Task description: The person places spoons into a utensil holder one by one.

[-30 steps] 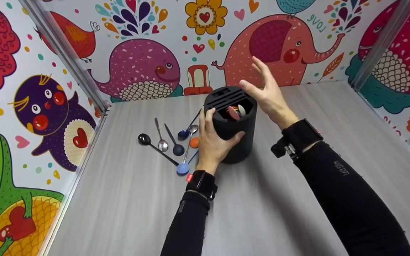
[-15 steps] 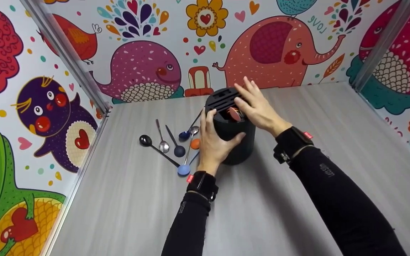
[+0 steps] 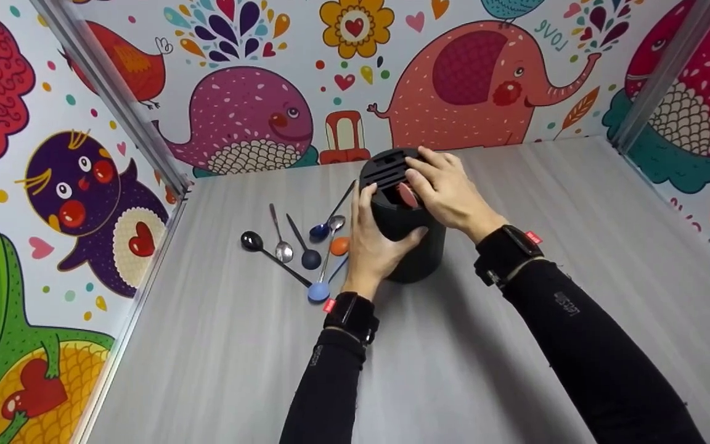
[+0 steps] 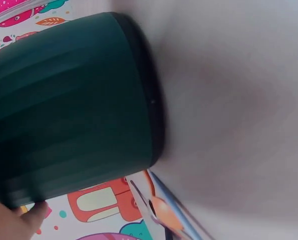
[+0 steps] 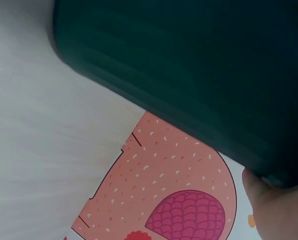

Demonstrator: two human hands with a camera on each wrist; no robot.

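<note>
A dark, round utensil holder point(image 3: 413, 246) with slots in its top stands upright on the table. A reddish rounded end point(image 3: 407, 195) shows in its front opening, and what else is inside is hidden. My left hand point(image 3: 375, 246) grips the holder's left side, thumb across the front and fingers at the rim. On the right, my right hand point(image 3: 453, 194) holds the upper rim, its fingers over the top. The right wrist view shows the holder's smooth wall point(image 5: 189, 65) close up, with a finger point(image 5: 274, 205) against its far edge.
Several spoons lie left of the holder, among them a black spoon point(image 3: 251, 241), a steel spoon point(image 3: 283, 251) and a light blue spoon point(image 3: 318, 292). An orange round piece point(image 3: 339, 246) lies close to my left hand. Cartoon-printed walls point(image 3: 355, 80) enclose the table point(image 3: 207, 357).
My right hand has come down from the air above the holder's right side onto its rim. My left hand has kept its grip, and the spoons lie as before.
</note>
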